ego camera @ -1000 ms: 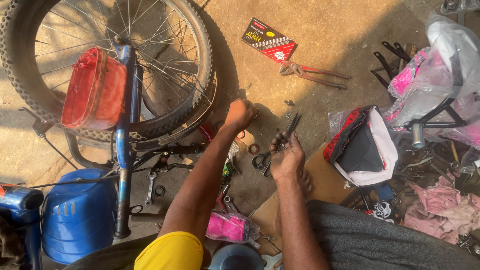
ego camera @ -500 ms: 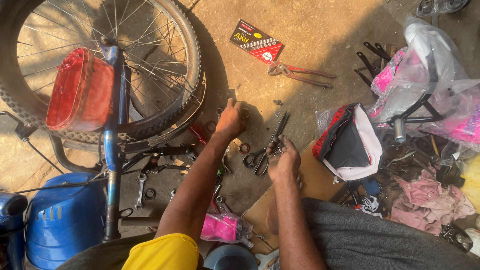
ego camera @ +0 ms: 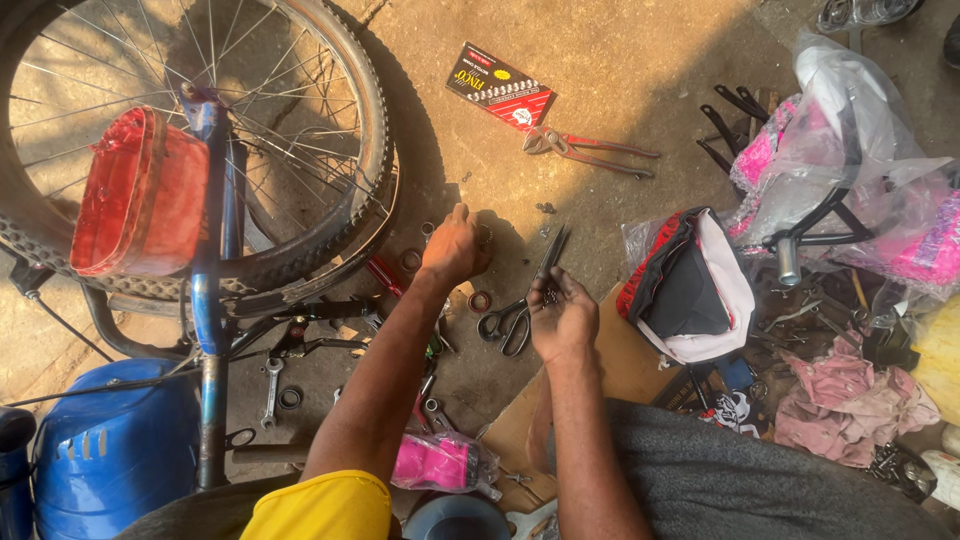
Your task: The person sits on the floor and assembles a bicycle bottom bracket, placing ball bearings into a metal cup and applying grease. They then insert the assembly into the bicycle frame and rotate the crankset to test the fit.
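While the right hand point(ego camera: 563, 318) has turned palm-up, cupping small dark metal bits beside the scissors point(ego camera: 520, 305), the left hand point(ego camera: 455, 247) has reached forward, fingers curled down onto the ground near a ring point(ego camera: 480, 300).

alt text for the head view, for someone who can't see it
Seen from above, a person's left hand reaches to small rings on the dirt beside a bicycle wheel, while the right hand cups small metal bits above scissors; red-handled pliers lie beyond.

Bare forearms, a short yellow sleeve point(ego camera: 320, 505) on the left arm, grey trousers point(ego camera: 750, 480).
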Demonstrator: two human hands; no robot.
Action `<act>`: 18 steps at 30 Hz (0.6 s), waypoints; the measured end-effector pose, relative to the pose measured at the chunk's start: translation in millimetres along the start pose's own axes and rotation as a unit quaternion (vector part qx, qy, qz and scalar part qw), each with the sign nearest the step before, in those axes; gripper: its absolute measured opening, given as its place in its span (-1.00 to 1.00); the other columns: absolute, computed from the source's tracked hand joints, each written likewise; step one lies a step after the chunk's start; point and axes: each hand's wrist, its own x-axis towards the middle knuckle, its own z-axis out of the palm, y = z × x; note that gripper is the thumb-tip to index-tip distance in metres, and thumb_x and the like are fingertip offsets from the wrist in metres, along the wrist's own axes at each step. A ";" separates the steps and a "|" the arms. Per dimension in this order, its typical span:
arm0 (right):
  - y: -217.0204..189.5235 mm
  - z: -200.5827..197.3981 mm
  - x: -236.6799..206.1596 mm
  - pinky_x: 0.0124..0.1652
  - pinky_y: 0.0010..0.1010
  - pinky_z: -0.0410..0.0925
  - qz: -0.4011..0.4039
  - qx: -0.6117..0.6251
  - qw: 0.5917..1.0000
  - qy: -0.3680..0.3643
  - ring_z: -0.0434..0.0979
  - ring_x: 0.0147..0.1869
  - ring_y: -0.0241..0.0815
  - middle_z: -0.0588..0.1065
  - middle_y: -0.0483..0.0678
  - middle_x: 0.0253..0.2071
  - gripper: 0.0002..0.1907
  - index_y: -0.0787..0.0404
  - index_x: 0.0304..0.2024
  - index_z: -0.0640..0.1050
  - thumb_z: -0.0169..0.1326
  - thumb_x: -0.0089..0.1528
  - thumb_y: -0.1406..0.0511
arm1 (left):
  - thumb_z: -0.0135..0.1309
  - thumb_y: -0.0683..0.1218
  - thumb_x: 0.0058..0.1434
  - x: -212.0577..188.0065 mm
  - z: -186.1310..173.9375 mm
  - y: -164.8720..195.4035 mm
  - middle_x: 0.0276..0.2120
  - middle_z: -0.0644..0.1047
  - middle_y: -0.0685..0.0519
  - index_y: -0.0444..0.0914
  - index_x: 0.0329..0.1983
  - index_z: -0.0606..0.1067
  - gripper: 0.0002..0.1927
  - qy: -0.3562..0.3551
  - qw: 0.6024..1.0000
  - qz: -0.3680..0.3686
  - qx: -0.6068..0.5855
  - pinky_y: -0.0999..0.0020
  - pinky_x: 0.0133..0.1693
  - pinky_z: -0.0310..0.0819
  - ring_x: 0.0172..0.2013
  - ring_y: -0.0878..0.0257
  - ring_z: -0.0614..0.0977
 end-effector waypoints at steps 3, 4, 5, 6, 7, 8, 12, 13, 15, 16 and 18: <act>0.8 4.1 1.2 -0.13 -0.32 0.45 0.016 0.010 0.999 -0.033 0.54 -0.12 -0.07 0.52 0.08 -0.17 -0.82 0.36 -0.04 0.47 -0.08 0.39 0.38 | 0.19 -0.08 0.16 -6.9 -13.1 13.5 -0.10 0.43 -0.24 -0.35 -0.09 0.43 -0.66 -0.066 0.996 -0.055 -0.027 -0.03 -0.09 0.53 -0.14 -0.21 0.60; 3.7 11.0 1.8 -0.13 -0.30 0.46 0.005 0.005 0.999 -0.035 0.55 -0.12 -0.06 0.53 0.09 -0.17 -0.82 0.34 -0.03 0.47 -0.08 0.37 0.38 | 0.22 -0.08 0.09 -7.6 -22.4 17.7 -0.11 0.44 -0.25 -0.35 -0.07 0.43 -0.61 -0.046 0.998 -0.019 -0.034 -0.05 -0.12 0.52 -0.16 -0.22 0.59; 8.3 20.4 0.8 -0.13 -0.28 0.47 -0.004 -0.002 0.999 -0.039 0.56 -0.12 -0.05 0.53 0.09 -0.17 -0.81 0.32 -0.03 0.48 -0.09 0.35 0.38 | 0.25 -0.08 0.03 -12.2 -33.8 22.9 -0.13 0.45 -0.25 -0.34 -0.06 0.42 -0.55 -0.023 0.999 0.015 -0.040 -0.06 -0.16 0.51 -0.18 -0.24 0.58; 12.4 27.3 -5.8 -0.13 -0.26 0.48 -0.009 -0.011 0.999 -0.040 0.57 -0.11 -0.04 0.54 0.09 -0.16 -0.80 0.31 -0.03 0.48 -0.09 0.34 0.38 | 0.28 -0.08 -0.04 -20.8 -46.5 28.7 -0.14 0.46 -0.25 -0.34 -0.04 0.42 -0.49 -0.003 0.998 0.043 -0.047 -0.08 -0.19 0.49 -0.21 -0.25 0.58; 15.7 35.3 -13.8 -0.13 -0.25 0.47 -0.030 -0.030 0.998 -0.040 0.56 -0.11 -0.05 0.54 0.07 -0.15 -0.79 0.28 0.00 0.48 -0.07 0.35 0.38 | 0.27 -0.08 -0.02 -28.8 -62.2 34.0 -0.13 0.46 -0.24 -0.34 -0.02 0.42 -0.50 0.011 0.996 0.068 -0.048 -0.08 -0.19 0.49 -0.19 -0.25 0.58; 19.4 45.5 -21.3 -0.13 -0.25 0.46 -0.048 -0.049 0.997 -0.039 0.55 -0.11 -0.06 0.53 0.06 -0.13 -0.78 0.26 0.03 0.49 -0.05 0.36 0.37 | 0.26 -0.08 0.01 -38.0 -80.2 38.8 -0.12 0.46 -0.23 -0.34 0.00 0.41 -0.50 0.024 0.994 0.091 -0.048 -0.07 -0.18 0.49 -0.17 -0.24 0.58; 32.3 84.5 -69.5 -0.40 -0.21 0.13 -0.002 -0.089 0.996 -0.014 0.52 -0.16 -0.02 0.51 -0.02 -0.12 -0.72 0.14 0.13 0.45 -0.06 0.44 0.18 | 0.25 -0.11 -0.12 -81.5 -159.8 73.3 -0.08 0.44 -0.26 -0.36 -0.03 0.40 -0.44 0.075 0.983 0.167 -0.028 -0.04 -0.22 0.49 -0.16 -0.26 0.56; 36.8 93.3 -81.2 -0.28 -0.19 0.25 -0.004 -0.063 0.995 -0.077 0.54 -0.14 -0.01 0.52 0.03 -0.11 -0.70 0.19 0.13 0.44 -0.07 0.42 0.20 | 0.24 -0.11 -0.11 -97.1 -178.1 83.7 -0.11 0.45 -0.22 -0.34 -0.05 0.41 -0.47 0.062 0.987 0.148 -0.026 -0.03 -0.21 0.50 -0.17 -0.23 0.58; 48.2 105.6 -105.2 -0.03 -0.16 0.49 -0.003 -0.010 0.980 -0.197 0.57 -0.11 0.01 0.54 0.12 -0.10 -0.66 0.30 0.13 0.42 -0.09 0.37 0.25 | 0.23 -0.12 -0.10 -134.2 -209.8 104.2 -0.17 0.48 -0.15 -0.29 -0.09 0.43 -0.53 0.032 0.993 0.108 -0.025 0.00 -0.19 0.53 -0.17 -0.17 0.60; 55.8 108.9 -118.1 -0.03 -0.15 0.48 -0.001 -0.033 0.977 -0.210 0.57 -0.10 0.00 0.53 0.10 -0.08 -0.65 0.29 0.15 0.42 -0.07 0.38 0.23 | 0.21 -0.11 -0.04 -154.0 -221.4 114.5 -0.15 0.48 -0.15 -0.28 -0.07 0.45 -0.57 0.043 0.996 0.079 -0.021 0.01 -0.19 0.53 -0.18 -0.17 0.60; 70.4 113.7 -140.8 -0.02 -0.14 0.44 -0.006 -0.074 0.969 -0.234 0.55 -0.08 -0.03 0.52 0.06 -0.05 -0.61 0.29 0.17 0.41 -0.04 0.40 0.18 | 0.19 -0.11 0.08 -185.8 -237.4 131.0 -0.12 0.48 -0.15 -0.26 -0.04 0.48 -0.64 0.060 0.998 0.030 -0.016 0.01 -0.18 0.53 -0.19 -0.16 0.61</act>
